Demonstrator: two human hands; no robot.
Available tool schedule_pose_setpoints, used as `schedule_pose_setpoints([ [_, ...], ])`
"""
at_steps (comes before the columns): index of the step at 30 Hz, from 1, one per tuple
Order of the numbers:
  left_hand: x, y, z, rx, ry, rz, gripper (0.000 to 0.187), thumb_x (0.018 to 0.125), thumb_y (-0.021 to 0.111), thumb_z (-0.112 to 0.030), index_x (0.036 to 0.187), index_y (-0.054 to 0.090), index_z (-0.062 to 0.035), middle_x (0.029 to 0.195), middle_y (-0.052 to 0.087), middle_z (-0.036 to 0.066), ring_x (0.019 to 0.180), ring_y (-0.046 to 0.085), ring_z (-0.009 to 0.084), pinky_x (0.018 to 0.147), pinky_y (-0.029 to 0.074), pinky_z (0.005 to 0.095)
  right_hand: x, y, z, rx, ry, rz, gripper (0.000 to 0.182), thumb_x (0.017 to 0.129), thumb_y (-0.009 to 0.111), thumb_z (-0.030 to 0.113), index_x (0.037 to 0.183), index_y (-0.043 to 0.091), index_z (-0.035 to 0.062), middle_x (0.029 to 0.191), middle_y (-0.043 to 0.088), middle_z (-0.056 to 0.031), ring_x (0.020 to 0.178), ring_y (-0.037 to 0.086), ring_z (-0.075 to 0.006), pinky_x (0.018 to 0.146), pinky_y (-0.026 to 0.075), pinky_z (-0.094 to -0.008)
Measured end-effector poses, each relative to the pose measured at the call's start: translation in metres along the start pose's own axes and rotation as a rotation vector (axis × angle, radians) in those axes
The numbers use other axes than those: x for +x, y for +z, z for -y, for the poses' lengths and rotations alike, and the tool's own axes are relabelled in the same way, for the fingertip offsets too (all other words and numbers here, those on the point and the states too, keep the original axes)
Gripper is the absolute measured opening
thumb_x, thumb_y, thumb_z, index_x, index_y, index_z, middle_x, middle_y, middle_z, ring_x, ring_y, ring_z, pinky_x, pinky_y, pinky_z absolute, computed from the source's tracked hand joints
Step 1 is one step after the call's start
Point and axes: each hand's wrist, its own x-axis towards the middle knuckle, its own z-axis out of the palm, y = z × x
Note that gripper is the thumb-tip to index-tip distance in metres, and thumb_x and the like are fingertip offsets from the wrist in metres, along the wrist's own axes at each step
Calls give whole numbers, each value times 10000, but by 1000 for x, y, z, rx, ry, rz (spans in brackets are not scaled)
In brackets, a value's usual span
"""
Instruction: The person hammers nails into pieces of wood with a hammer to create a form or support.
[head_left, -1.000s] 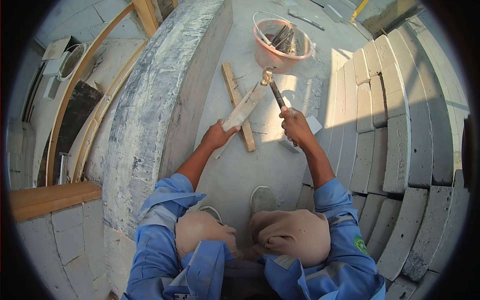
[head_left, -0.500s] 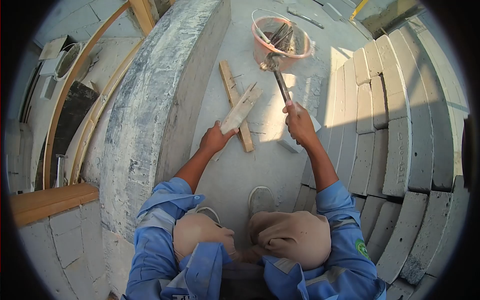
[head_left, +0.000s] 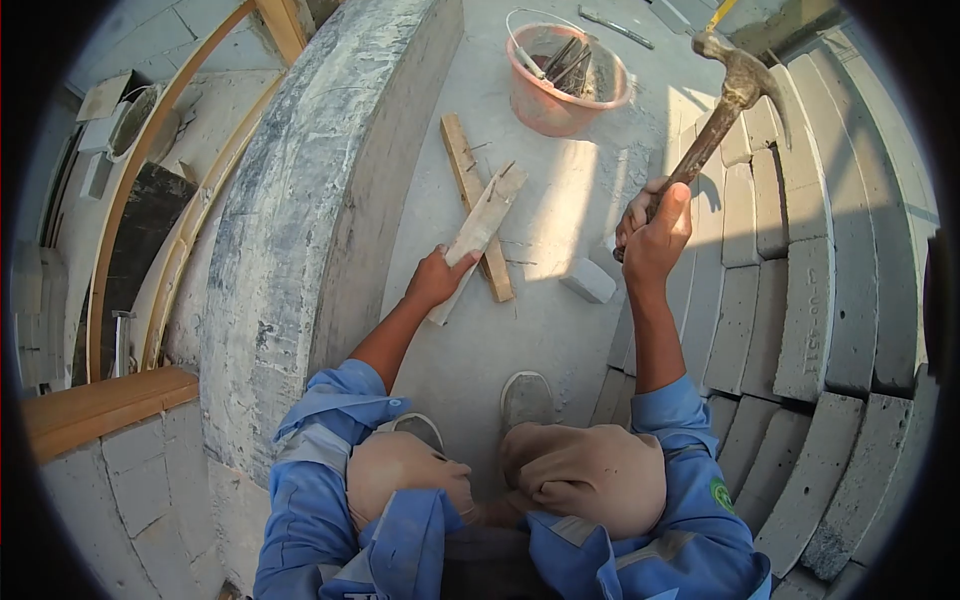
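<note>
A claw hammer [head_left: 715,125] is raised on the right, its handle wrapped by my right hand [head_left: 655,235]. My left hand [head_left: 437,277] grips the near part of a pale wooden board [head_left: 485,215], with its thumb across the top. Nails stick out near the far end of that board. It rests across a second, browner wooden strip [head_left: 462,165] lying on the floor, from which nails also poke out to the side.
Beyond the boards stands a pinkish bucket [head_left: 560,110] with dark, thin pieces inside. Stacked grey blocks [head_left: 805,310] line the right side; one small block [head_left: 588,280] lies on the floor. A long concrete beam [head_left: 290,200] runs along the left. A metal bar [head_left: 615,27] lies at the back.
My right hand has swung the hammer up and to the right, away from the board and bucket. My left hand stays on the board, which has barely moved.
</note>
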Motion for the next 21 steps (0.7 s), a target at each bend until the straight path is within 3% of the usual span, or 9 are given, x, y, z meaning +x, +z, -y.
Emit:
schedule_pose_setpoints([
  [2,0,-1,-4,7,29,-39,839,857,602,-641,1220,557,114,1071,659,297,1017,656,396,867,508,405,-22,-23,-93,-349,149,242,495,1024,373,537,898,487,72,558,350,37,418,339,-75,377,312,-227],
  [3,-1,-4,-9,-47,12,15,831,860,596,-643,1217,564,107,1075,660,291,1022,655,390,872,505,404,-34,-19,-101,-558,453,400,503,1024,375,529,864,500,69,552,364,37,420,353,-72,368,314,-246],
  [4,-2,-6,-14,-96,-6,68,823,863,591,-644,1213,572,100,1080,661,286,1027,655,385,877,502,404,-45,-10,-103,-372,701,360,507,1021,380,526,864,511,63,556,390,33,419,369,-71,358,314,-262],
  [8,-6,-8,-7,36,27,29,824,867,574,-653,1218,576,93,1084,666,273,1031,655,375,893,495,404,-49,2,-73,-339,567,320,547,1021,381,528,893,553,25,589,449,6,440,410,-88,390,348,-269],
  [10,-4,-8,-13,-26,28,33,829,872,563,-656,1231,571,92,1087,666,273,1029,658,372,903,492,405,-33,-2,-49,-293,278,243,489,1026,435,488,906,546,27,602,421,22,536,380,-42,491,302,-230],
  [16,1,-8,-7,-46,7,69,900,861,548,-689,1229,545,133,1125,636,312,1081,631,400,930,487,416,-11,6,-7,103,-220,-87,473,1028,389,510,968,458,46,579,400,16,433,352,-55,400,304,-214],
  [18,-4,-11,-10,-58,13,81,910,859,545,-694,1231,545,137,1129,635,314,1083,630,400,929,487,413,-28,-9,-60,-79,-119,-75,475,1032,377,503,957,464,42,585,436,-19,436,397,-89,393,332,-253],
  [20,-5,-16,-23,-69,47,90,920,858,542,-699,1232,544,142,1133,633,317,1085,630,400,929,487,411,-55,-22,-124,-648,-36,146,481,1035,383,478,923,499,24,615,491,-52,481,468,-126,438,373,-309],
  [21,-7,-16,-29,-118,-37,135,921,855,544,-700,1236,544,140,1135,633,316,1084,631,400,928,488,410,-56,-19,-120,-618,275,258,501,1033,388,482,900,518,17,634,512,-61,511,488,-135,473,385,-324],
])
